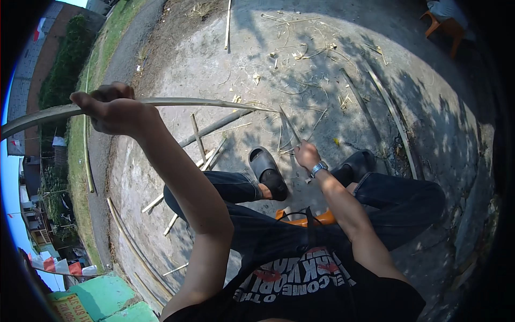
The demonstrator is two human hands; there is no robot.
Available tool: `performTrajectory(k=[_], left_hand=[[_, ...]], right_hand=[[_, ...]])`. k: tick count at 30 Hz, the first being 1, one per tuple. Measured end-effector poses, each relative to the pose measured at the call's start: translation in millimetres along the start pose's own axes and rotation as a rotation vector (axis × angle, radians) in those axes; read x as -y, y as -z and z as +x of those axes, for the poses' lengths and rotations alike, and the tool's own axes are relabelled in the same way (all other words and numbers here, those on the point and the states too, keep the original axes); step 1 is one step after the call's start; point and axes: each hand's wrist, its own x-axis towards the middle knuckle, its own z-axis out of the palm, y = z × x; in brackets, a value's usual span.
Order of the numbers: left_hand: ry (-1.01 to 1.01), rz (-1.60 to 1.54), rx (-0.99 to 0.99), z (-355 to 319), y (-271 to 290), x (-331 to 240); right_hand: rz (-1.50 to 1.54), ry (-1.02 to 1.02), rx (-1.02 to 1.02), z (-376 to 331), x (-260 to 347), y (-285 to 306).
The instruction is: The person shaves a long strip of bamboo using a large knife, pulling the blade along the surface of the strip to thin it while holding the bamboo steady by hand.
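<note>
A long, pale bamboo strip (193, 101) runs from the left edge of the view to the middle, bowing slightly. My left hand (119, 110) is raised, its fingers wrapped round the strip. Low between my feet, my right hand (307, 155) is closed round the handle of a knife (290, 126). The narrow blade points up and away, and its tip meets or overlaps the far end of the strip. Whether they touch cannot be made out. The knife's handle is hidden in my fist.
Shavings (300, 53) and thin curled slivers litter the concrete. A dark pole (228, 120) and several cut sticks lie by my left foot. Longer strips (394, 112) lie right, others (129, 236) left. An orange seat (308, 219) is under me; an orange chair (448, 29) stands far right.
</note>
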Motion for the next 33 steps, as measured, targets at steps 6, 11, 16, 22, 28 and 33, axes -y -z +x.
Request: performTrajectory(k=[6, 11, 16, 22, 28, 33], left_hand=[[-0.014, -0.153, 0.183, 17, 22, 6], [0.35, -0.806, 0.91, 68, 86, 31], [0.316, -0.697, 0.748, 91, 104, 45], [0.315, -0.746, 0.694, 90, 139, 57], [0.379, -0.945, 0.821, 74, 135, 51], [0.186, -0.626, 0.592, 67, 117, 41]], right_hand=[[0.29, 0.005, 0.016, -55, 63, 17], [0.563, 0.232, 0.092, -79, 154, 101], [0.439, 0.241, -0.037, -69, 150, 150], [0.387, 0.035, -0.07, -18, 58, 89], [1.344, -0.683, 0.592, -38, 97, 40], [1.412, -0.244, 0.765, -131, 254, 77]])
